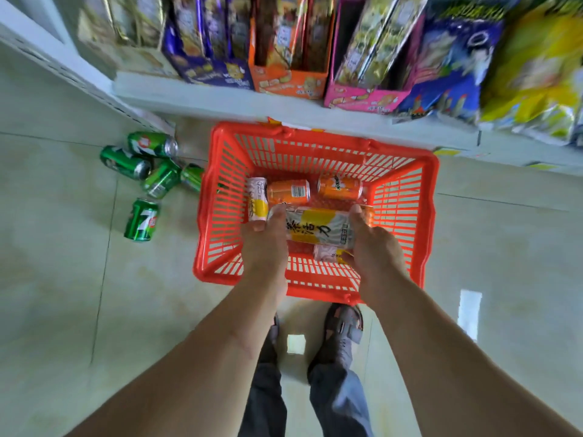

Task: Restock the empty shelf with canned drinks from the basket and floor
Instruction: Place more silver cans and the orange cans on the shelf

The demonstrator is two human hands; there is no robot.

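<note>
A yellow-and-white can [318, 228] is held lying on its side above the inside of the red basket [403, 197], gripped at both ends. The left hand [265, 238] is curled on the can's left end, thumb on top. The right hand [375, 244] is curled round the right end, thumb on the upper edge; its fingers are hidden underneath.

Inside the basket more cans are seen: two orange cans [340, 187] lying at the far side, a pink-and-yellow can [257, 200] at the left wall, another pale can [328, 253] partly hidden under the right hand. The basket stands on the tiled floor [63, 279], touching or just beside the shelf base [220, 99].

Five green cans [142, 219] are scattered on the floor left of the basket, all lying on their sides, some touching each other.

The shelf above is filled with snack boxes [290, 58] and bags; the empty shelf is not in view.

Step judged: picking a can out of the basket, early in the task, since many cans are left in the basket and on the floor. Next move is judged to call for lifting the can clear of the basket rim, turning it upright, and locating the empty shelf, probably with one hand freed.
</note>
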